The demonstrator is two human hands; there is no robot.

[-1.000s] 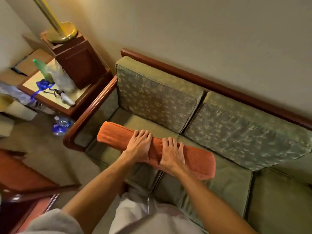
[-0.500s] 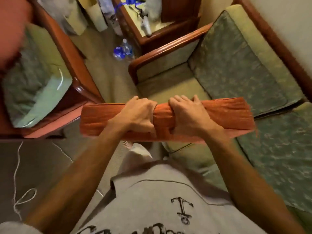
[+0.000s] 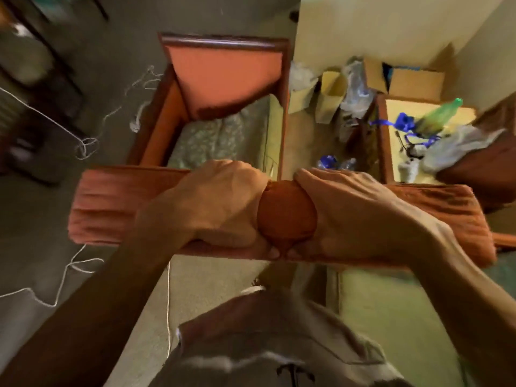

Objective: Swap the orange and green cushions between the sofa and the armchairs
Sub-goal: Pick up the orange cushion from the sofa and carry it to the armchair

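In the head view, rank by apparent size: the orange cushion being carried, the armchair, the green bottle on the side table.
1. Orange cushion, widest across the frame, though nearness to the camera inflates it.
2. Armchair.
3. Green bottle, clearly smallest.

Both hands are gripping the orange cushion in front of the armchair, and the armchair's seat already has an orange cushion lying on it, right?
Not quite. In the head view both hands, left hand and right hand, do grip the orange cushion in front of the armchair, but its seat holds a green patterned cushion.
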